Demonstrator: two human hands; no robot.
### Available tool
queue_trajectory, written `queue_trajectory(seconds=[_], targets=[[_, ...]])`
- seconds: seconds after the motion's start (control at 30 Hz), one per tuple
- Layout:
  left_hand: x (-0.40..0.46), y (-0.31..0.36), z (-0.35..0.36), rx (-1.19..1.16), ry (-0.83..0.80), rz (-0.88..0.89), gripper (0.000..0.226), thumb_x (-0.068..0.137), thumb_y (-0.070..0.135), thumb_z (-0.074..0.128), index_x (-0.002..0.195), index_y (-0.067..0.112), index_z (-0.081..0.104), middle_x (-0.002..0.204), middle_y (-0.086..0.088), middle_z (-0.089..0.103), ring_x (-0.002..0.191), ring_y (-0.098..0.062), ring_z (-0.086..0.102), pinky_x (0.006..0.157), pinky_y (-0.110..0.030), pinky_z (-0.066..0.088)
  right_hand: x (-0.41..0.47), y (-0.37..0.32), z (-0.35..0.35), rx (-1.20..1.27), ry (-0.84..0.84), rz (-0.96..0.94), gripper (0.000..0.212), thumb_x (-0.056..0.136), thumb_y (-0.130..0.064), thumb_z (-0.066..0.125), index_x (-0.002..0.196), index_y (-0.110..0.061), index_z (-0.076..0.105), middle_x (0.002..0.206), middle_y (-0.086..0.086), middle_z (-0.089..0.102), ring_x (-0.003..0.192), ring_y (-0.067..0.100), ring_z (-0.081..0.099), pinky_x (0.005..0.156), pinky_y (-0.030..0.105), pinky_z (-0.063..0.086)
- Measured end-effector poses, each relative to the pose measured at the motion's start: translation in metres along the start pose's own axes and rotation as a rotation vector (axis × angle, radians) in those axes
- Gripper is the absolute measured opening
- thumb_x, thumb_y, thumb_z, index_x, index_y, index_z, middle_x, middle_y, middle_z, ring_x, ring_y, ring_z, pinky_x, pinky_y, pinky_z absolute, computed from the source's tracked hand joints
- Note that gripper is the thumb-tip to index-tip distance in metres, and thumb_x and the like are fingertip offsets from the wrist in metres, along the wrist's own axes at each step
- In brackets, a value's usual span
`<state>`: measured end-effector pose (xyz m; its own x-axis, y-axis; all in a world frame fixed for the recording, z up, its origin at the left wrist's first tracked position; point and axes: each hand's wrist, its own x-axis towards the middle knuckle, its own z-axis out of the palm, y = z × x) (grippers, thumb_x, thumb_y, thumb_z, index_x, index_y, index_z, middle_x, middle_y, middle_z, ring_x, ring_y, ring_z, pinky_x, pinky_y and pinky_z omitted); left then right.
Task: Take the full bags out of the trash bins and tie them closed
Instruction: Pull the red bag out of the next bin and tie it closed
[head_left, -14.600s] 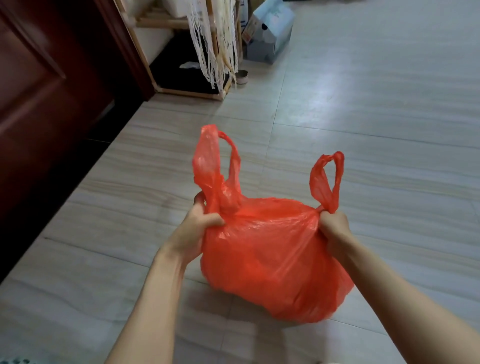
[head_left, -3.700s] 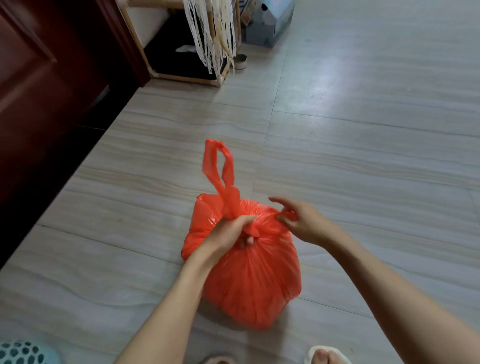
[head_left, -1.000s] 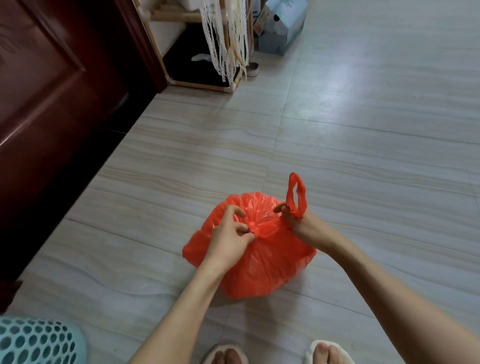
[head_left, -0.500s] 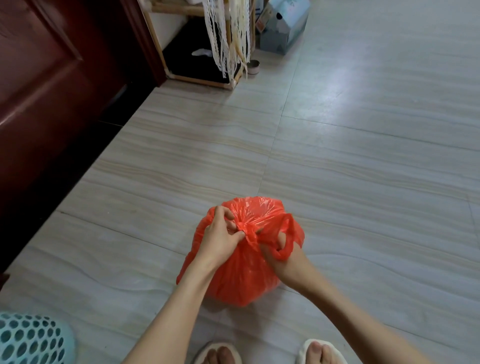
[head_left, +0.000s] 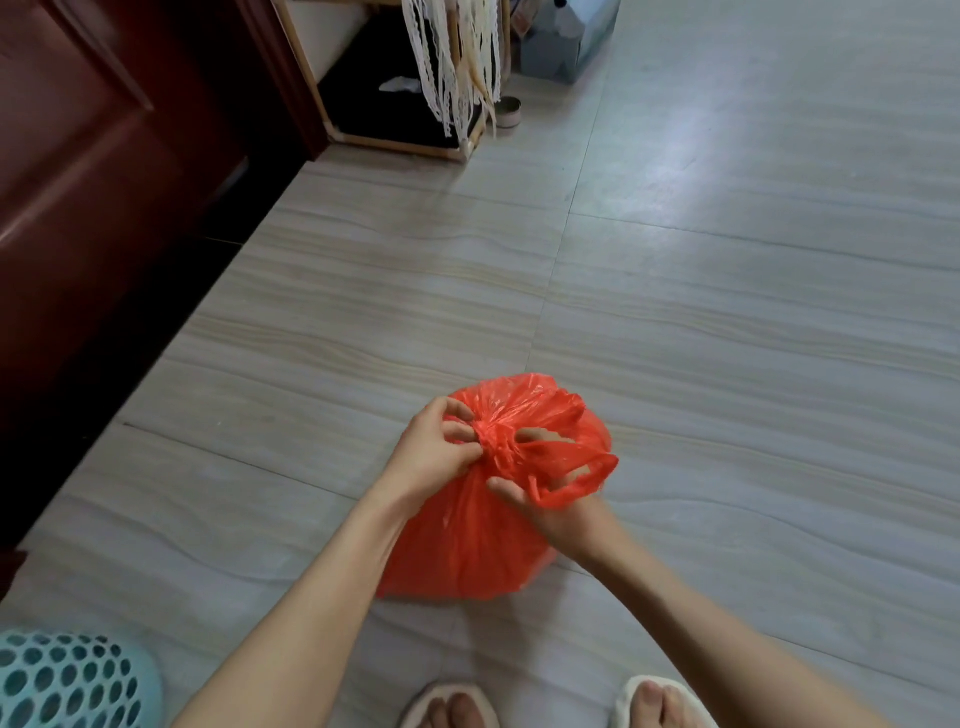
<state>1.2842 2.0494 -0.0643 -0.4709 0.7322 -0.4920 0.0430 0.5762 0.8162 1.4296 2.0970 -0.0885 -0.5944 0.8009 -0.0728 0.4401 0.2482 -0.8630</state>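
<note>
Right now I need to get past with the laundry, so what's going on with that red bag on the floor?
A person is tying the red bag shut on the tiled floor. The left hand pinches the gathered neck at the knot, while the right hand has fingers hooked through a handle loop. The knot looks partly formed, not yet pulled tight. A blue perforated bin stands at the lower left.

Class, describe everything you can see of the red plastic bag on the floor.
The red plastic bag is thin, shiny and crinkled, bulging full and round. It sits on the pale tiled floor in front of the person's feet. Its neck is gathered into a twisted knot on top. The left hand pinches the knot; the right hand has fingers through a loose handle loop.
</note>
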Motion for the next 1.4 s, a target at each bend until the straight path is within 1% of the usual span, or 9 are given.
queue_trajectory(seconds=[0.13,0.23,0.43,0.63,0.77,0.97,1.17,1.3,1.4], targets=[[0.001,0.007,0.002,0.414,0.16,0.097,0.031,0.068,0.013,0.075,0.089,0.023,0.056,0.081,0.002,0.07,0.087,-0.014,0.064,0.082,-0.028,0.047,0.016,-0.002,-0.006,0.09,-0.061,-0.001,0.016,0.083,-0.011,0.066,0.097,-0.004,0.066,0.091,-0.004,0.061,0.087,0.008,0.059,0.086,0.015,0.045],[-0.002,0.013,0.006,0.561,0.188,0.165,0.029,0.071,0.019,0.073,0.096,0.024,0.057,0.089,0.006,0.073,0.097,-0.015,0.064,0.087,-0.029,0.044,0.015,0.0,-0.011,0.15,-0.075,0.018,0.013,0.086,-0.009,0.061,0.096,-0.002,0.066,0.087,-0.005,0.06,0.08,-0.01,0.051,0.071,-0.006,0.034],[-0.01,0.01,0.011,0.81,0.179,0.371,0.028,0.084,0.018,0.059,0.109,0.027,0.05,0.102,0.008,0.07,0.105,-0.012,0.06,0.081,-0.024,0.012,0.015,0.009,-0.007,0.191,-0.081,0.053,0.012,0.086,-0.005,0.06,0.097,-0.001,0.065,0.088,-0.005,0.06,0.077,-0.025,0.053,0.072,-0.005,0.035],[-0.017,0.011,0.001,0.372,0.068,0.254,0.033,0.08,0.003,0.062,0.098,0.029,0.053,0.086,0.006,0.068,0.096,-0.01,0.065,0.081,-0.008,0.039,0.022,0.005,-0.013,0.161,-0.062,0.095,0.009,0.09,-0.006,0.055,0.091,-0.006,0.063,0.084,-0.003,0.06,0.08,-0.003,0.057,0.074,0.003,0.039],[-0.029,0.005,0.007,0.234,0.037,0.235,0.048,0.075,-0.003,0.063,0.086,0.041,0.047,0.08,0.0,0.066,0.077,-0.016,0.068,0.081,-0.037,0.056,0.024,-0.001,-0.027,0.16,-0.115,0.108,0.009,0.089,-0.004,0.055,0.088,-0.011,0.06,0.088,0.006,0.062,0.087,0.018,0.058,0.08,0.024,0.045],[-0.031,-0.008,0.009,0.278,0.155,0.178,0.043,0.073,0.002,0.066,0.092,0.03,0.039,0.08,0.001,0.057,0.065,-0.013,0.058,0.075,-0.038,0.055,0.007,-0.008,-0.028,0.067,-0.204,0.113,0.025,0.091,-0.005,0.052,0.114,-0.004,0.061,0.111,0.007,0.063,0.103,0.011,0.052,0.077,0.01,0.032],[-0.023,-0.011,-0.009,0.48,0.229,0.133,0.039,0.068,0.013,0.073,0.084,0.024,0.039,0.074,0.01,0.058,0.072,-0.016,0.059,0.072,-0.031,0.044,0.006,-0.02,-0.009,-0.048,-0.291,-0.034,0.028,0.089,-0.003,0.051,0.114,-0.002,0.061,0.119,0.015,0.063,0.114,0.027,0.055,0.085,0.009,0.03],[-0.014,-0.014,-0.016,0.48,0.25,0.091,0.035,0.065,0.015,0.074,0.081,0.023,0.044,0.074,0.007,0.063,0.075,-0.021,0.063,0.075,-0.034,0.046,0.009,-0.028,-0.001,-0.11,-0.316,-0.092,0.036,0.08,-0.022,0.049,0.103,0.001,0.064,0.105,0.017,0.068,0.101,0.032,0.061,0.085,0.022,0.038],[-0.012,-0.017,-0.02,0.196,0.222,0.007,0.03,0.07,0.002,0.069,0.087,0.021,0.053,0.076,-0.002,0.064,0.076,-0.021,0.062,0.075,-0.032,0.047,0.007,-0.024,0.009,-0.168,-0.255,-0.062,0.045,0.075,-0.03,0.063,0.113,-0.006,0.063,0.12,0.012,0.064,0.117,0.03,0.056,0.101,0.032,0.04]])
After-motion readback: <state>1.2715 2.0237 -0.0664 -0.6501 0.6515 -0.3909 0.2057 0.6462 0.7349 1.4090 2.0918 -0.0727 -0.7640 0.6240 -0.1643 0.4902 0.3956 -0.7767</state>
